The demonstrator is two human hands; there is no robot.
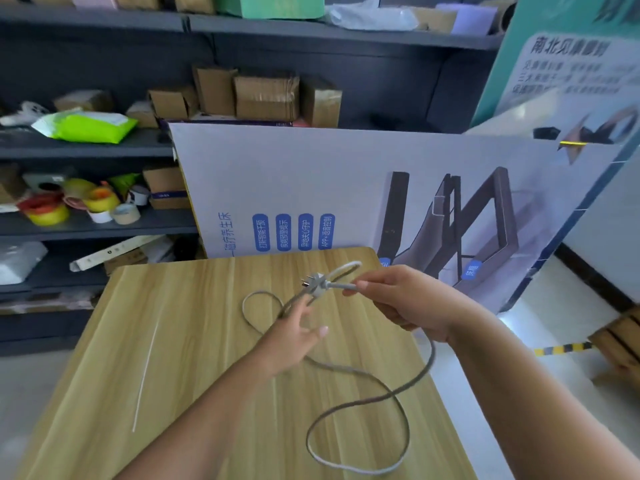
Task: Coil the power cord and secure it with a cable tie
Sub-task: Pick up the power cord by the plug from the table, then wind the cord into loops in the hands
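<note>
A long grey power cord (360, 370) snakes in loose loops over the wooden table (194, 358). Its plug (316, 282) is lifted above the table's far part. My right hand (405, 303) pinches the cord just behind the plug, and a small loop of cord rises behind it. My left hand (294, 334) has its fingers spread around the strand that runs down from the plug; its fingertips touch that strand. A thin white cable tie (145, 372) lies straight on the left side of the table, well apart from both hands.
A large printed cardboard box (346, 188) leans upright behind the table's far edge. Dark shelves (90, 226) at the left hold tape rolls, small cartons and a green packet. The table's right edge drops to a pale floor (485, 410).
</note>
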